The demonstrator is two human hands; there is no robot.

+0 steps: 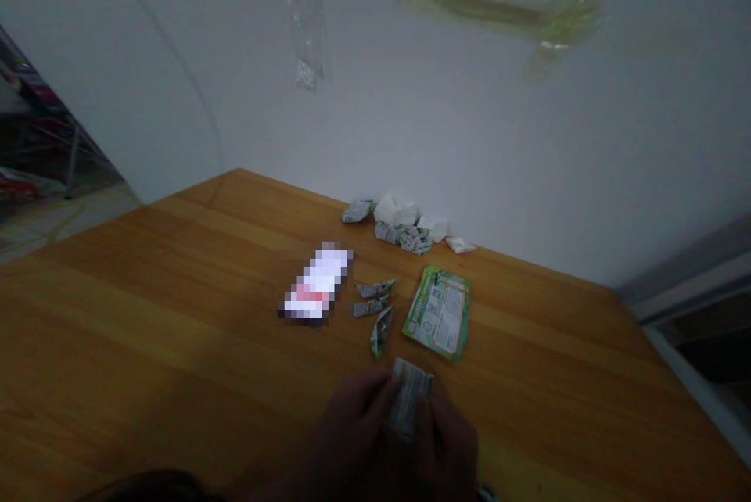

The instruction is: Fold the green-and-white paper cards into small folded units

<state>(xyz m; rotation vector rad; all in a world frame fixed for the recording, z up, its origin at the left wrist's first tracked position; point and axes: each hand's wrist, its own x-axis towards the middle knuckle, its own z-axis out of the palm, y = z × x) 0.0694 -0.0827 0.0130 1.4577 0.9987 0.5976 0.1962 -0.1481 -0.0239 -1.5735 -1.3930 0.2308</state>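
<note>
Near the table's front, a small folded piece of printed paper (406,396) is pinched between my two hands. My left hand (357,408) grips its left edge, thumb laid along it. On the opposite edge, my right hand (446,428) closes with the thumb on the paper's face. Just beyond my hands lie several narrow folded paper pieces, among them a pointed one (382,331) and a flatter one (371,306). A green and white printed packet (440,314) rests flat to their right. The lower parts of both hands are dark and hard to make out.
A phone (320,283) with a lit, blurred screen lies left of the folded pieces. Along the wall (352,127) sit crumpled or folded papers, printed (357,211) and white (396,210). The wooden table (176,291) ends at that wall. Tape (486,8) clings to the wall above.
</note>
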